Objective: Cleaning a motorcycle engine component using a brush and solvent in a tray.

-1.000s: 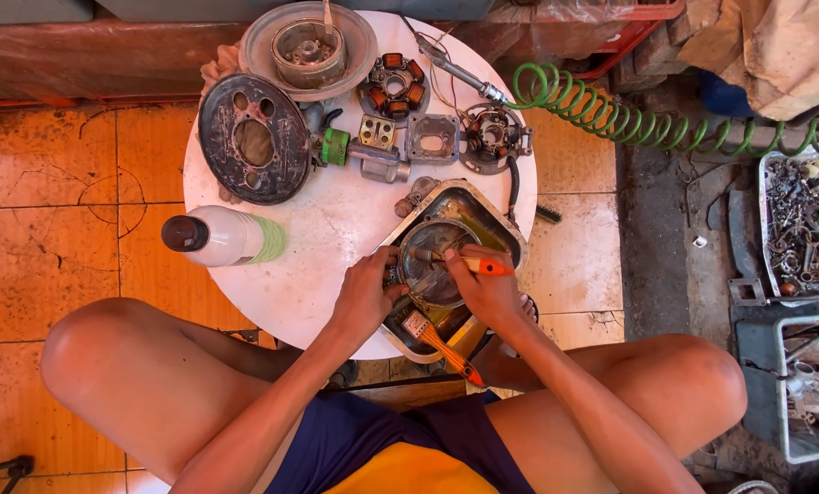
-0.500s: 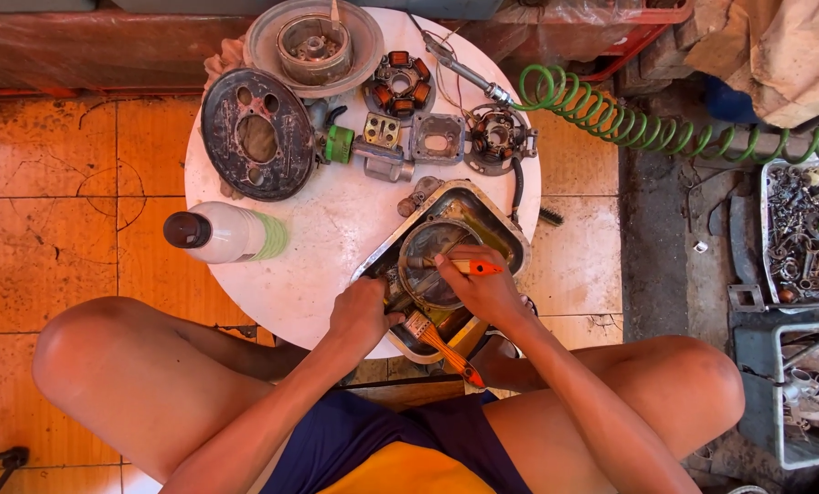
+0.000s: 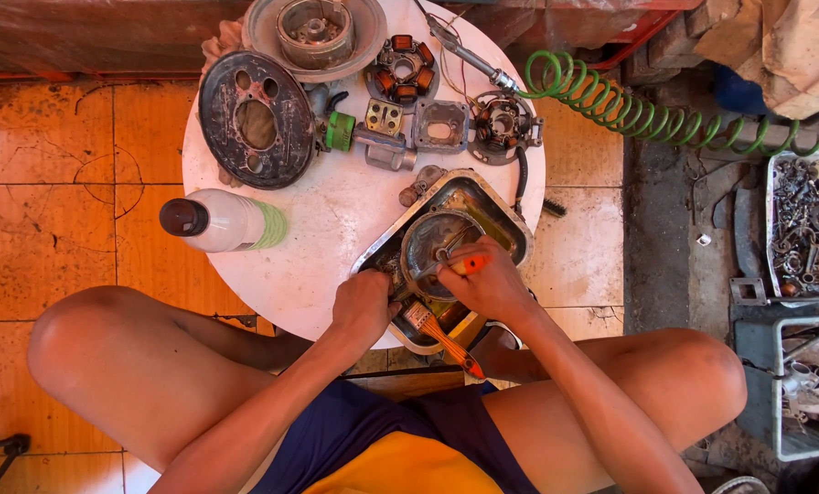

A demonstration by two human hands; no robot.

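My round white counter (image 3: 309, 247) carries everything, and its near edge is almost fully taken up by the dented rectangular metal tray (image 3: 510, 229), which hangs slightly over the rim above my legs. Since a moment ago my left hand (image 3: 364, 306) has slid down from the tray's middle to its near left corner, where it is clenched on the rim. My right hand (image 3: 492, 285) has stayed over the tray, gripping an orange-handled tool (image 3: 469, 265) against the round grey metal bowl-shaped part (image 3: 432, 242) lying inside. An orange-handled paintbrush (image 3: 441, 338) leans out over the tray's near end. The black perforated round plate (image 3: 256, 119) sits far left, and the white plastic bottle with a dark cap (image 3: 222, 220) lies on its side at the left edge. Bare counter remains between the bottle and the tray.
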